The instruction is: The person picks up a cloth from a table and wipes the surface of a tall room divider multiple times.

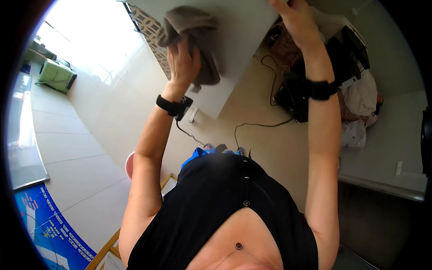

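My left hand [184, 64] is pressed onto a grey-brown cloth [210, 69], its fingers partly covered by the bunched fabric. The cloth lies against the pale, smooth top of a piece of furniture [241, 40], which has a patterned side panel [148, 25]. At the top of the picture, my right hand [298, 25] reaches beyond that furniture's right edge. Its fingertips are cut off by the frame, so I cannot see whether they hold anything. Black straps circle both wrists, the left one carrying a small dark box [183, 108].
Dark cables [260, 124] cross the floor by my feet. Right of me are a black bag [293, 98], piled fabric [359, 94] and a plastic bag [353, 134]. To the left are a green bin [55, 76], a pink basin [130, 165] and a blue printed board [50, 226].
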Demonstrator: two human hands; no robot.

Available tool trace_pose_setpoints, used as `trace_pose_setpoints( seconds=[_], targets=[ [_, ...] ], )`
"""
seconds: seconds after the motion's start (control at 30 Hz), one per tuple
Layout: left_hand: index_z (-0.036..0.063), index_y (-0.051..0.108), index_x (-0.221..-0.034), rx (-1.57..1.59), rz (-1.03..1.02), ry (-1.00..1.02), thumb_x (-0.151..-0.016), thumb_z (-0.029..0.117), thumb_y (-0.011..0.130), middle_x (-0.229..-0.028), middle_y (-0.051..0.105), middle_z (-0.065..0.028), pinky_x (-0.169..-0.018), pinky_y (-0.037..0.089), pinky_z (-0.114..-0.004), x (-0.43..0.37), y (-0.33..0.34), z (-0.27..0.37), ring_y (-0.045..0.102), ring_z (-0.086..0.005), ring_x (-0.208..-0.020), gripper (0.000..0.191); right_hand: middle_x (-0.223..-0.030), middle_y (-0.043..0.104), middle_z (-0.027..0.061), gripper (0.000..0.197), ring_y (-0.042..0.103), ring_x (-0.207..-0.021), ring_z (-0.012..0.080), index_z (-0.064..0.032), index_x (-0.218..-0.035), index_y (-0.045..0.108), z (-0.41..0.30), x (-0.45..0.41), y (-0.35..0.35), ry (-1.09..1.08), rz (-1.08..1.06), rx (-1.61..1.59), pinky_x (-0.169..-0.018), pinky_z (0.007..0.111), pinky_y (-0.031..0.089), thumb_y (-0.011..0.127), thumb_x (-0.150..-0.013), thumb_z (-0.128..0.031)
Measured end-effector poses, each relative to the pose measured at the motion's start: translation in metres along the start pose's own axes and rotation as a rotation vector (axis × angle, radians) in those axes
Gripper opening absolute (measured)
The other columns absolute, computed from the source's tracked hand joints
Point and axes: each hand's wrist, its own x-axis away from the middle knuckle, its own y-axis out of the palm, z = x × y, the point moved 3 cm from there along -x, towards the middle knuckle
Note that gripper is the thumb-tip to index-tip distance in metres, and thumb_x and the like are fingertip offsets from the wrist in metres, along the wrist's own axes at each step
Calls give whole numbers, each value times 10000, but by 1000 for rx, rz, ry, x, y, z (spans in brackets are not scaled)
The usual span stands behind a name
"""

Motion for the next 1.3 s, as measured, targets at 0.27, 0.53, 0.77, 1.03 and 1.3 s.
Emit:
trace_pose_setpoints(
  seconds=[0.27,0.53,0.77,1.03,1.3],
  targets=[
    [-2,470,-1200,-43,122,132,-776,131,629,-1146,479,-270,-897,380,-503,-70,-8,27,445,-448,-1068,472,-1115,584,50,493,526,-1003,153,26,-1213,534,1,1,-4,-20,-23,-49,-875,299,426,599,-916,-362],
    [168,536,-1282,215,-213,244,-713,296,694,-1407,398,-167,-1097,165,-604,-29,46,98,312,-406,-1316,604,-976,641,87,516,575,-884,130,42,-1058,599,3,21,6,46,253,34,-780,256,442,678,-840,-418],
    [179,496,-1317,264,-344,41,-690,322,744,-1438,341,-147,-1104,157,-600,9,52,98,234,-387,-1363,690,-901,652,125,421,602,-827,170,52,-1043,572,-7,26,14,-35,298,131,-757,295,466,649,-868,-323],
    [173,486,-1325,236,-294,42,-720,273,724,-1453,308,-155,-1097,155,-613,7,60,100,200,-435,-1355,659,-929,642,120,359,588,-844,162,56,-1046,553,-6,21,11,-69,276,97,-769,283,461,629,-894,-261],
    [144,441,-1363,196,-293,116,-770,250,670,-1435,337,-160,-1092,144,-605,23,64,105,207,-426,-1355,644,-864,632,101,321,565,-782,154,49,-997,554,6,23,7,-72,312,87,-732,291,466,630,-894,-245]
  ],
)
